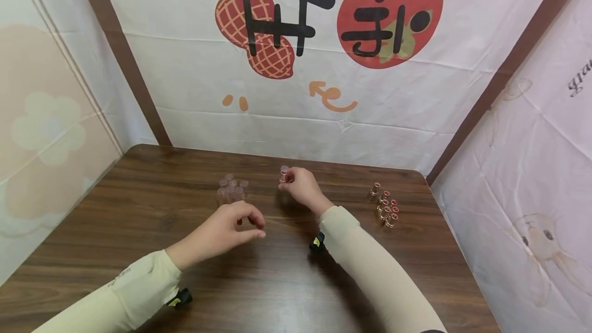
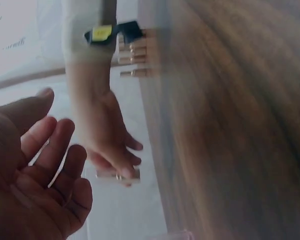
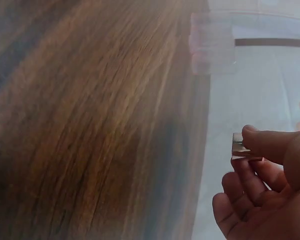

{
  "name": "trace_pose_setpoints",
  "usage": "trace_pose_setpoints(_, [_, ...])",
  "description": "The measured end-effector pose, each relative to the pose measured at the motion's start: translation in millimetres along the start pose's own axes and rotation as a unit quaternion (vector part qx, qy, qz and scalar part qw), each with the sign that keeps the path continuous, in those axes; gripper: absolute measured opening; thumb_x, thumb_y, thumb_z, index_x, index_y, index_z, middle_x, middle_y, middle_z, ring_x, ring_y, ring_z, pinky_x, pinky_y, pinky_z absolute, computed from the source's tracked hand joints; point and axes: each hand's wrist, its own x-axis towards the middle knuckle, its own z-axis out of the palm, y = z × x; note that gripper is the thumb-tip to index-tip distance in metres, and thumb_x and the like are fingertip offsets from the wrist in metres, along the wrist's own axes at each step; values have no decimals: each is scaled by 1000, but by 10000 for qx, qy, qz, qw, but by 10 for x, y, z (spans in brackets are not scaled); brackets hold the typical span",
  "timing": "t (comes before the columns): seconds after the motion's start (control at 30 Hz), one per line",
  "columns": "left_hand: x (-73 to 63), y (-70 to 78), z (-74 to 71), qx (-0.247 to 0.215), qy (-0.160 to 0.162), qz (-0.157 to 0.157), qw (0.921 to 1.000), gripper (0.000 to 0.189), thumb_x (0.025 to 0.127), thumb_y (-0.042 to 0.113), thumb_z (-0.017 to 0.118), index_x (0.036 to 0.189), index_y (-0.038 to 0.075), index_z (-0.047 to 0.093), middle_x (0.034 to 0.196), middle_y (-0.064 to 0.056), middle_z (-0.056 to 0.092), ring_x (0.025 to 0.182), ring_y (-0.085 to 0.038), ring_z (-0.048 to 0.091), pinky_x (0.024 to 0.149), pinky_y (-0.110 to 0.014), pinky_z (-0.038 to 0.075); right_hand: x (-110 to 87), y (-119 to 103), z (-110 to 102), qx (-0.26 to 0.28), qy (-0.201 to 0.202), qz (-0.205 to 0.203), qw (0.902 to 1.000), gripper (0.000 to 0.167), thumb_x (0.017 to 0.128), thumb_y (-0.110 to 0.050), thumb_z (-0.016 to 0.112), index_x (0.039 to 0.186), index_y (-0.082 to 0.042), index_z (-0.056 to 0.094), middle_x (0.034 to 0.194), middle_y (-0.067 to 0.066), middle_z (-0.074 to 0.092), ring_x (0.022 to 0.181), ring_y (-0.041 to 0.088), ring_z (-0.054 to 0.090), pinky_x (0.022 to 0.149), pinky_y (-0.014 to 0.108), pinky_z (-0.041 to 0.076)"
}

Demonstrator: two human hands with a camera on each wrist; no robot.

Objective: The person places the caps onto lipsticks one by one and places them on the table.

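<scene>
In the head view, the right hand (image 1: 302, 186) pinches a small tube (image 1: 284, 173) near the wooden tabletop's (image 1: 287, 281) far edge, between clear pieces (image 1: 232, 190) and right-edge metallic tubes (image 1: 386, 211); the left hand (image 1: 226, 227) hovers, relaxed and free. The blurred left wrist view seemingly shows both tube ends; the right, mainly one, against white cloth (image 3: 252, 95).

Obstacles, tabletop (image 1: 259, 287): clear cups (image 1: 231, 191), 1 cluster, just beyond L hand (image 1: 226, 230); gap there prob. narrow, hard to judge fr. here. Gold fittings (image 1: 385, 208), 1 tight group, R side. R hand (image 1: 302, 187) w/ held piece (image 1: 284, 170), mid-rear. R sleeve (image 1: 374, 266), slanting across front R. Printed cloth (image 1: 287, 135), behind rear edge.
Free room: lane betw. cups & held piece; strip betw. R hand & fittings; broad front-centre area betw. both sleeves.
</scene>
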Motion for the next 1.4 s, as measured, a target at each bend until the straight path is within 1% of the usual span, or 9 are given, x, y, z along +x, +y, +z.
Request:
trace_pose_setpoints(0.1, [-60,36,50,6,-129,278,9995,18,88,33,82,98,35,68,97,17,65,93,-7,61,79,-32,52,58,6,48,-219,-15,98,9997,13,91,-22,80,95,-13,71,91,-1,70,84,15,64,80,36,54])
trace_pose_setpoints(0.2, [-103,62,83,13,-214,444,9988,18,88,33,82,98,35,68,97,16,65,93,-4,60,81,-28,53,100,16,96,-409,-95,189,9989,12,92,-23,80,93,-15,71,89,-2,69,81,15,61,77,34,52])
trace_pose_setpoints(0.43, [-175,81,111,-107,-624,403,9972,20,90,28,81,103,35,67,98,16,65,93,-5,61,80,-28,52,136,36,190,-792,-73,254,9965,15,90,-23,81,85,-18,68,83,-3,65,74,15,57,70,32,48])
trace_pose_setpoints(0.57, [-208,69,126,-136,-882,493,9948,16,93,34,77,106,34,67,99,16,66,94,-5,60,80,-28,52,138,48,236,-1027,-125,387,9939,17,90,-26,81,85,-20,66,82,-5,65,73,14,57,69,31,48])
trace_pose_setpoints(0.7, [-223,51,137,-74,-961,513,9940,17,94,40,74,108,34,67,101,17,65,95,-4,61,81,-31,54,144,46,254,-1057,-144,443,9933,17,90,-27,81,86,-20,66,83,-4,65,73,15,58,69,32,48])
trace_pose_setpoints(1.0, [-228,45,111,37,-855,414,9955,18,93,31,77,108,34,67,101,16,66,95,-3,62,82,-30,54,166,61,267,-1074,-256,384,9931,14,91,-28,80,86,-20,70,83,-5,66,75,15,57,73,32,49])
trace_pose_setpoints(1.2, [-217,48,72,79,-654,191,9976,18,93,29,78,108,31,69,101,14,68,95,-5,63,84,-33,55,158,82,241,-949,-295,322,9945,14,87,-28,84,88,-20,73,87,-6,70,81,15,62,79,35,52])
trace_pose_setpoints(1.3, [-221,39,52,58,-512,-39,9987,18,92,29,79,107,29,69,100,13,70,95,-7,64,82,-34,55,116,87,218,-842,-157,315,9958,16,87,-28,84,97,-19,76,95,-5,73,90,16,66,85,37,54])
trace_pose_setpoints(1.4, [-229,19,31,77,-377,-349,9987,18,92,29,79,107,30,69,100,13,70,95,-9,65,79,-35,53,37,67,165,-808,98,324,9962,31,87,-31,84,112,-16,75,111,1,72,103,21,66,91,41,54])
